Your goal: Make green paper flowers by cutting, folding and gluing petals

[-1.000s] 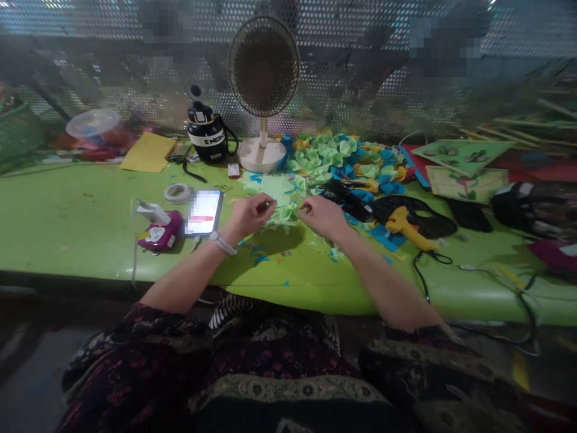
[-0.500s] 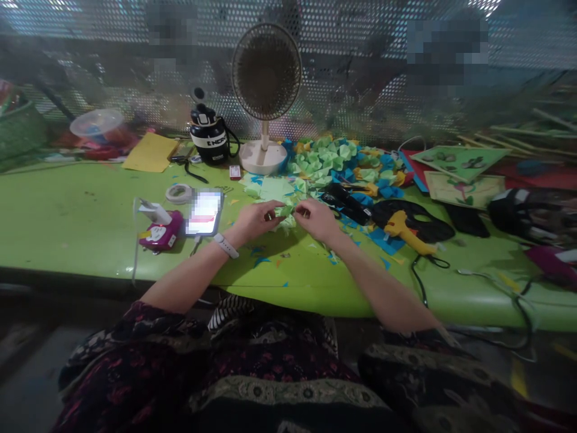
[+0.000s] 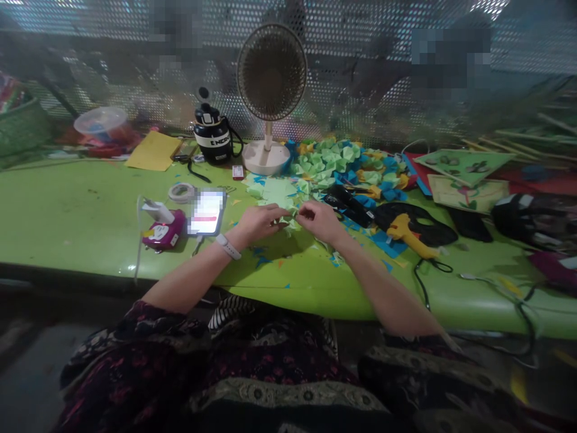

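Over the pale green paper scraps (image 3: 276,191), my left hand (image 3: 261,222) and my right hand (image 3: 319,220) meet fingertip to fingertip. A small piece of light green paper (image 3: 293,220) shows between them, mostly covered by fingers. The left hand has its index finger and thumb reaching right around it. On the other side, the right hand is curled in a pinch at the paper. Just behind lies a heap of folded green, blue and yellow paper pieces (image 3: 331,157). Black-handled scissors (image 3: 347,203) rest right of the right hand.
A standing fan (image 3: 265,157) and a black bottle (image 3: 213,141) stand at the back. Left lie a phone (image 3: 208,213), a tape roll (image 3: 181,192) and a purple power adapter (image 3: 164,233). A yellow glue gun (image 3: 408,234) with a cord sits right, near paper cards (image 3: 464,165).
My left fingers have closed over the green paper, which showed more between the hands before. Both hands stay in nearly the same place; the whole view has shifted slightly.
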Motion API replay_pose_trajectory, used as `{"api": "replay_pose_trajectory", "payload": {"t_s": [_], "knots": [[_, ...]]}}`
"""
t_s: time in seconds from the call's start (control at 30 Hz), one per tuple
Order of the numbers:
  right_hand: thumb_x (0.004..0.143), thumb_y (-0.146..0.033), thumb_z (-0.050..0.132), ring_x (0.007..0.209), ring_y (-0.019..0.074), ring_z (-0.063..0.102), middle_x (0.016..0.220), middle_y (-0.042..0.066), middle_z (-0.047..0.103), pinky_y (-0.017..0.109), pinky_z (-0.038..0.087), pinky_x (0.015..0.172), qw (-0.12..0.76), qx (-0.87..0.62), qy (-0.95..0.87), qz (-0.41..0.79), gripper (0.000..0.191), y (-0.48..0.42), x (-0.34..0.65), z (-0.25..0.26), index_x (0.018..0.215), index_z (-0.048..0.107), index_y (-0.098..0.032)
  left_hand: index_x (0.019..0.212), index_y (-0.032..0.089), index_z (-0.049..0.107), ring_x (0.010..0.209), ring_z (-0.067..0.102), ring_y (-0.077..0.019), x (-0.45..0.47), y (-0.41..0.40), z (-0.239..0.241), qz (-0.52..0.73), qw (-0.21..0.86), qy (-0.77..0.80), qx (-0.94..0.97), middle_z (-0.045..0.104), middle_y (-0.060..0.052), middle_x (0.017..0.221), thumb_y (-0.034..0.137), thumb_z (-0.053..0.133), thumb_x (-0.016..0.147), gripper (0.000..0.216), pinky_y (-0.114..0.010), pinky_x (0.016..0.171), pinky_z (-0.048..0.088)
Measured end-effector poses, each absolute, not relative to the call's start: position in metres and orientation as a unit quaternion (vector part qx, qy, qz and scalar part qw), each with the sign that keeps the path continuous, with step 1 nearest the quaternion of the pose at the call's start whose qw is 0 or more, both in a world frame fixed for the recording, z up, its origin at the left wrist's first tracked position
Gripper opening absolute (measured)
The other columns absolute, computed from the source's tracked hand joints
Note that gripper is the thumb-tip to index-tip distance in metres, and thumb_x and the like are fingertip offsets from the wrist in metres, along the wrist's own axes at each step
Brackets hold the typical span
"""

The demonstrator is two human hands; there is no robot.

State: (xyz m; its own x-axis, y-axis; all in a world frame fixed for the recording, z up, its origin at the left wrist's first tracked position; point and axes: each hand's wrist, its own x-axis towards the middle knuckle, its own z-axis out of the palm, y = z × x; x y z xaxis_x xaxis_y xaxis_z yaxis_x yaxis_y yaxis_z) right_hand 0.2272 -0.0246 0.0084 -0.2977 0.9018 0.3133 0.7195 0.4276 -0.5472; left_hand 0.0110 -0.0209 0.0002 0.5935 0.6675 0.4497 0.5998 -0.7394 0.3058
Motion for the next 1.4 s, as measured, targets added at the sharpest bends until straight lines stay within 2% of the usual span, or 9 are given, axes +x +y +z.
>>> {"api": "replay_pose_trajectory", "payload": {"t_s": [0.2,0.37,0.53,0.6,0.8,1.03,1.2,1.4], "knots": [[0.073,-0.021,0.058,0.066,0.015,0.053,0.071,0.002,0.062,0.027,0.038,0.064,0.282,-0.519,-0.791,0.162,0.005,-0.028,0.225,0.013,0.068,0.06,-0.019,0.117,0.023,0.067,0.076,0.068,-0.0146,0.012,-0.024,0.003,0.3,0.065,0.334,0.891,0.073,-0.006,0.099,0.035,0.061,0.092,0.028,-0.024,0.066,0.047],[0.074,-0.024,0.059,0.066,0.0145,0.052,0.071,0.002,0.062,0.027,0.038,0.064,0.282,-0.519,-0.789,0.169,0.009,-0.031,0.225,0.018,0.067,0.059,-0.019,0.116,0.021,0.065,0.072,0.067,-0.0133,0.013,-0.025,0.002,0.309,0.075,0.356,0.879,0.074,-0.006,0.094,0.034,0.063,0.09,0.029,-0.022,0.062,0.044],[0.075,-0.026,0.058,0.066,0.0144,0.052,0.07,0.002,0.063,0.027,0.039,0.065,0.303,-0.519,-0.779,0.18,0.011,-0.032,0.226,0.022,0.067,0.059,-0.019,0.097,0.021,0.07,0.067,0.065,-0.0136,0.012,-0.023,0.002,0.302,0.094,0.351,0.881,0.072,-0.005,0.086,0.038,0.063,0.09,0.02,-0.024,0.061,0.044],[0.073,-0.026,0.059,0.066,0.0141,0.052,0.068,0.001,0.062,0.026,0.039,0.064,0.304,-0.514,-0.778,0.194,0.011,-0.032,0.226,0.023,0.066,0.059,-0.019,0.095,0.021,0.071,0.068,0.064,-0.0148,0.013,-0.022,-0.001,0.296,0.104,0.349,0.883,0.072,-0.005,0.084,0.037,0.064,0.089,0.018,-0.025,0.061,0.045],[0.072,-0.03,0.058,0.061,0.0121,0.048,0.064,-0.001,0.058,0.026,0.038,0.062,0.335,-0.502,-0.75,0.27,0.013,-0.029,0.228,0.021,0.066,0.058,-0.018,0.096,0.019,0.074,0.078,0.067,-0.0152,0.014,-0.017,-0.008,0.383,0.223,0.295,0.847,0.074,-0.007,0.09,0.031,0.063,0.089,0.017,-0.028,0.072,0.052],[0.071,-0.033,0.059,0.06,0.0117,0.047,0.063,-0.001,0.056,0.027,0.038,0.061,0.342,-0.48,-0.758,0.28,0.015,-0.03,0.225,0.017,0.067,0.059,-0.018,0.082,0.019,0.073,0.066,0.063,-0.0136,0.015,-0.016,-0.009,0.375,0.27,0.333,0.822,0.071,-0.004,0.072,0.036,0.068,0.083,0.018,-0.025,0.061,0.049],[0.078,-0.039,0.058,0.058,0.0119,0.047,0.064,0.0,0.058,0.026,0.039,0.059,0.361,-0.478,-0.75,0.28,0.022,-0.031,0.232,0.026,0.075,0.062,-0.018,0.076,0.017,0.07,0.058,0.059,-0.0115,0.015,-0.013,-0.013,0.404,0.32,0.355,0.78,0.068,-0.002,0.065,0.041,0.071,0.079,0.024,-0.023,0.052,0.046],[0.078,-0.034,0.06,0.059,0.0137,0.054,0.071,0.002,0.064,0.029,0.044,0.061,0.424,-0.525,-0.7,0.234,0.018,-0.019,0.262,0.048,0.079,0.065,-0.017,0.077,0.016,0.068,0.063,0.067,-0.0148,0.012,-0.003,-0.02,0.451,0.383,0.368,0.718,0.069,-0.005,0.066,0.049,0.074,0.075,0.034,-0.025,0.057,0.053]]}}
